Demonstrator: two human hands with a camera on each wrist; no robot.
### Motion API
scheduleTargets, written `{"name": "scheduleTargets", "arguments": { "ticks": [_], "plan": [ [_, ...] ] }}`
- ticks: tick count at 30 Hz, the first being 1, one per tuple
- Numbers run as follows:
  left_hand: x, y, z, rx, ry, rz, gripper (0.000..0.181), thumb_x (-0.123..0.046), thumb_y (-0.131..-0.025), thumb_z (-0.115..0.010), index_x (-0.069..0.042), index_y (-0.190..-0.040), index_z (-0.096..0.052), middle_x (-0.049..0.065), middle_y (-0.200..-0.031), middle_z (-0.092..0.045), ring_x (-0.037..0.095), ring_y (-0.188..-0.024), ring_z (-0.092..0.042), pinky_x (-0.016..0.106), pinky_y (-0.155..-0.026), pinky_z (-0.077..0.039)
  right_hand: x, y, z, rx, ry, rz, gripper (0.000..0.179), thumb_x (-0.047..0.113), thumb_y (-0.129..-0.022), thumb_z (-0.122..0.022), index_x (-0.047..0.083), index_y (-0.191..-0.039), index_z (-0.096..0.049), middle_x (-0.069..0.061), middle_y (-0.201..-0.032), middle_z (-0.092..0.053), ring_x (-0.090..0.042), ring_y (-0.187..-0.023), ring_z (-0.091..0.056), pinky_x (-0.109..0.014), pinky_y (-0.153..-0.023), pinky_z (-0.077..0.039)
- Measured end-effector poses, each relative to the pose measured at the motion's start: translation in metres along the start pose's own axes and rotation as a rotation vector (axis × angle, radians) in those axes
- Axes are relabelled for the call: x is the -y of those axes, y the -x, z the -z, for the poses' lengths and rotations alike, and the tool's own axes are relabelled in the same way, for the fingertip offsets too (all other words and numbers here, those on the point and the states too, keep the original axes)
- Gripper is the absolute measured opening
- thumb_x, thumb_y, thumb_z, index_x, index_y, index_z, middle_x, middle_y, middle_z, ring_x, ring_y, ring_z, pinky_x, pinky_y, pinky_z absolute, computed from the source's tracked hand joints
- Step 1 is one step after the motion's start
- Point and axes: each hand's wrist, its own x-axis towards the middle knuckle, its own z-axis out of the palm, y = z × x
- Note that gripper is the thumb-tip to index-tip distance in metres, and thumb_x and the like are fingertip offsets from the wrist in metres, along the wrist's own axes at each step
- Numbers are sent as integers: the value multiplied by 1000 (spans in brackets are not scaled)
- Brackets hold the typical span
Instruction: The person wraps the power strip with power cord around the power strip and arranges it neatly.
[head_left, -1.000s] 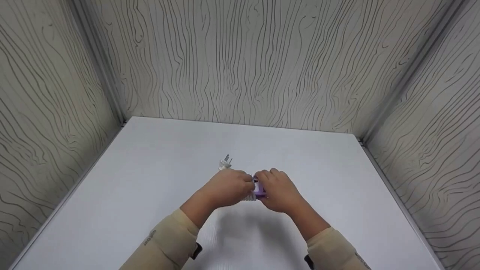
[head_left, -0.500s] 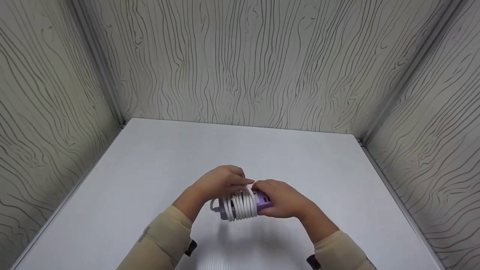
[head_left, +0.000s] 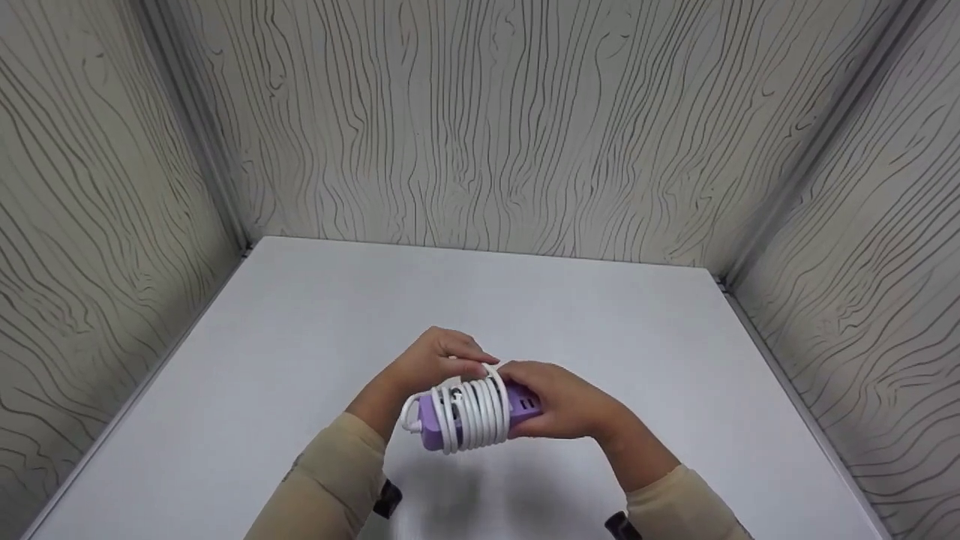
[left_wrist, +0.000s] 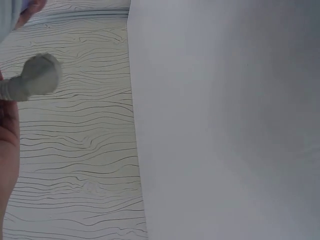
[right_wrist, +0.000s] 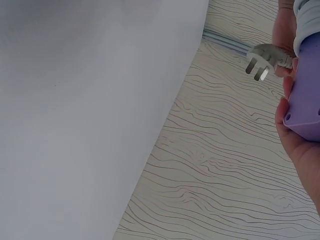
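Observation:
A purple power strip [head_left: 431,431] is held above the table, with its white cord [head_left: 480,416] wound round the middle in several side-by-side turns. My right hand [head_left: 566,397] grips the strip's right end, thumb below and fingers over the top; USB slots show beside the thumb. At the upper edge of the coils my left hand [head_left: 435,364] pinches the cord's free end between thumb and fingers. The pinned plug [right_wrist: 265,59] sticks out by the left hand in the right wrist view, and the plug [left_wrist: 42,75] appears blurred in the left wrist view. In the head view it is hidden.
The white table [head_left: 360,292] lies under both hands, their shadows falling on it. Wood-grain panels [head_left: 480,127] enclose it at the back and both sides, with metal strips [head_left: 187,127] at the corners.
The strip has come lower and turned, so its coils now show. The left hand has shifted left and opened up the view of them. The plug has gone out of sight in the head view.

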Motion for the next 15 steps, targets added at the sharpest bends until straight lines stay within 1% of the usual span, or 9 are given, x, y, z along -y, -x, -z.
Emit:
{"name": "scheduleTargets", "arguments": {
  "ticks": [2,5,6,8,10,11,12,13,15],
  "plan": [
    [7,3,-2,-35,49,-5,19,-5,-82,-65,5,-98,-68,15,-88,-68,16,-79,-63,33,-71,-51,2,-2,0,-21,-3,33,55,40,-74,-74,16,-119,-52,8,-107,-58,-6,-94,-53,-29,-83,-45],
    [17,6,-7,-72,139,-57,18,1,-84,-61,6,-101,-66,5,-92,-69,13,-85,-64,29,-75,-50,3,-3,-1,-45,-5,56,54,38,-74,-74,16,-118,-51,7,-108,-58,-7,-95,-53,-29,-84,-44],
    [20,7,-9,-71,186,-104,20,2,-84,-59,4,-103,-66,2,-94,-69,12,-87,-64,28,-77,-50,2,-3,-1,-55,-11,57,53,37,-75,-74,16,-118,-51,7,-109,-58,-8,-95,-53,-29,-84,-44],
    [23,8,-13,-51,287,-241,26,2,-86,-57,-1,-111,-64,-2,-102,-67,12,-93,-63,27,-80,-49,1,-3,-2,-77,-33,52,52,34,-75,-74,15,-117,-51,6,-109,-58,-9,-95,-54,-30,-83,-45],
    [25,8,-18,-36,334,-421,31,-2,-89,-54,-6,-120,-60,-1,-111,-64,15,-100,-61,30,-84,-48,-1,-4,-3,-99,-53,36,51,33,-75,-75,15,-117,-51,6,-108,-58,-10,-95,-54,-30,-83,-45],
    [25,9,-22,-40,379,-446,32,-8,-90,-55,-9,-122,-59,1,-113,-63,16,-102,-60,31,-85,-48,-2,-4,-3,-110,-59,23,50,33,-75,-75,16,-116,-52,6,-108,-58,-10,-94,-54,-30,-82,-45],
    [27,9,-27,-56,412,-447,34,-15,-90,-57,-11,-123,-58,0,-115,-62,15,-104,-59,31,-86,-47,-2,-4,-4,-120,-64,7,50,33,-75,-74,16,-116,-52,7,-108,-57,-10,-94,-54,-30,-82,-45],
    [30,10,-32,-100,428,-400,33,-19,-92,-54,-14,-124,-58,-1,-116,-61,15,-105,-58,31,-88,-46,-4,-5,-4,-130,-63,-10,50,35,-75,-74,16,-115,-51,8,-108,-57,-9,-94,-53,-30,-82,-45],
    [40,12,-43,-236,467,-317,28,-27,-92,-52,-14,-115,-62,-3,-105,-65,8,-95,-59,26,-83,-47,-6,-5,-4,-155,-51,-45,51,37,-75,-73,16,-116,-51,9,-109,-56,-9,-95,-53,-31,-83,-46]
  ]
}}
